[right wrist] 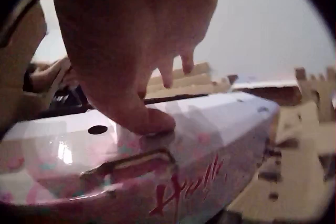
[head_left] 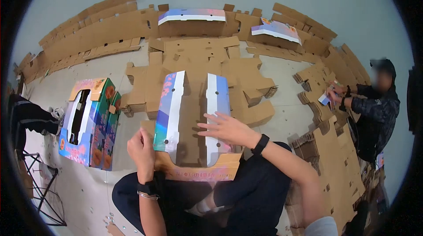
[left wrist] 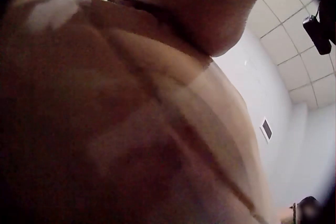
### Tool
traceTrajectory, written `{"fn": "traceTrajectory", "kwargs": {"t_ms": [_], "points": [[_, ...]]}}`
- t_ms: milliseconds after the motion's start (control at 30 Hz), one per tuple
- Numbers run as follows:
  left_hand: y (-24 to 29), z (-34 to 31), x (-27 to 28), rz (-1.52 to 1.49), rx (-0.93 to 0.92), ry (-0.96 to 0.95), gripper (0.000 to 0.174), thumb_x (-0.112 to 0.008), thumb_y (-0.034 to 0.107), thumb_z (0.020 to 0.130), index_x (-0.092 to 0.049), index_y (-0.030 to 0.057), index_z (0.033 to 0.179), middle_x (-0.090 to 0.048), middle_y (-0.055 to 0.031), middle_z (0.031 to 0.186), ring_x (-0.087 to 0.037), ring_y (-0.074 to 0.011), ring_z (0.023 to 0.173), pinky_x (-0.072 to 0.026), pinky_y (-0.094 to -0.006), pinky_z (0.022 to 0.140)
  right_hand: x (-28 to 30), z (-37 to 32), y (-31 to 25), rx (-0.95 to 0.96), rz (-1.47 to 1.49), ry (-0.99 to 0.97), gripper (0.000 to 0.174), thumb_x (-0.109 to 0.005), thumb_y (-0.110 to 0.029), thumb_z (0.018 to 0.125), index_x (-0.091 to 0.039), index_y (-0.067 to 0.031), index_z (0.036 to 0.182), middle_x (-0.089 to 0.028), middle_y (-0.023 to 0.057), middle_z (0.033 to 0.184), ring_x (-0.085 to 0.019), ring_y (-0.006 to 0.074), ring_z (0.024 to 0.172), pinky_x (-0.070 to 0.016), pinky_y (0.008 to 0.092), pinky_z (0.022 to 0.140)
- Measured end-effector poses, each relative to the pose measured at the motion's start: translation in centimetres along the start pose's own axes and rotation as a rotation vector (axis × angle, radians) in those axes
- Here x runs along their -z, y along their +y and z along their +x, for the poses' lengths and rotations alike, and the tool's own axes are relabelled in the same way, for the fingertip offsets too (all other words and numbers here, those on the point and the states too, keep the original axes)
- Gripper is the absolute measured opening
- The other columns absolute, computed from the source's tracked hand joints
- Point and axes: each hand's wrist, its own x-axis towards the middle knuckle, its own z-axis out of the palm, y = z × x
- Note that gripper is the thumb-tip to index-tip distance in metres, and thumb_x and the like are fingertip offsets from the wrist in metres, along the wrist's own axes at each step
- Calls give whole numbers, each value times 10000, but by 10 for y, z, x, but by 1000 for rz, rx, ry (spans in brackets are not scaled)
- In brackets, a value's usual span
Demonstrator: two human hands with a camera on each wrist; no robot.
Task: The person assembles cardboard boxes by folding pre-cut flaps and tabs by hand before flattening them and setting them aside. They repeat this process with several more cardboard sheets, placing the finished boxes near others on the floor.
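Observation:
A printed cardboard box (head_left: pixel 191 123), its top open down the middle between two white-edged side panels, stands at the person's lap. At its near left corner the left hand (head_left: pixel 141 145) has curled fingers and holds the brown end flap (head_left: pixel 148 127). That hand fills much of the left wrist view, dark and blurred. The right hand (head_left: pixel 231 130) lies over the right side panel (head_left: pixel 218 99) with fingers spread and straight. In the right wrist view its thumb (right wrist: pixel 157 121) rests on the white top edge of the pink printed panel (right wrist: pixel 194 166). The near end panel (head_left: pixel 198 172) shows an orange print and a cut-out.
Two finished-looking printed boxes (head_left: pixel 88 123) stand to the left. Stacked flat cardboard (head_left: pixel 194 51) lies ahead and more stacks (head_left: pixel 335 161) to the right. Another person (head_left: pixel 374 104) handles cardboard at the right. A black stand (head_left: pixel 42 187) is at the lower left.

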Motion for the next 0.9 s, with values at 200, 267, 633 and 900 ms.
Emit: {"fn": "traceTrajectory", "kwargs": {"t_ms": [200,267,633,900], "points": [[0,-4,5,147,-90,68,415,-456,230,970,-507,0,629,-460,-199,516,-451,-382,459,-326,-442,471,41,-6,-4,-146,123,-271,474,-717,-154,679,-552,-122,1122,-550,23,1185,-430,233,1271,-303,425,1109],[0,-2,10,111,-103,98,416,-459,225,970,-501,-4,626,-450,-198,510,-444,-369,450,-320,-437,466,48,-27,0,-163,67,-212,410,-684,-124,713,-560,-122,1103,-551,32,1147,-461,240,1214,-306,429,1101],[-5,5,13,-103,-113,240,408,-471,188,970,-423,-32,631,-317,-158,495,-255,-212,442,-219,-397,453,32,-109,17,-214,-87,-277,273,-578,-93,770,-670,-133,1025,-619,11,1090,-533,185,1128,-357,369,1049],[-13,7,24,-242,-128,304,406,-441,171,994,-365,-29,649,-256,-56,519,-246,-101,496,-195,-357,454,118,-104,36,-152,-275,-158,233,-562,-147,794,-638,-132,1013,-637,-7,1114,-566,138,1106,-425,318,941]]}}
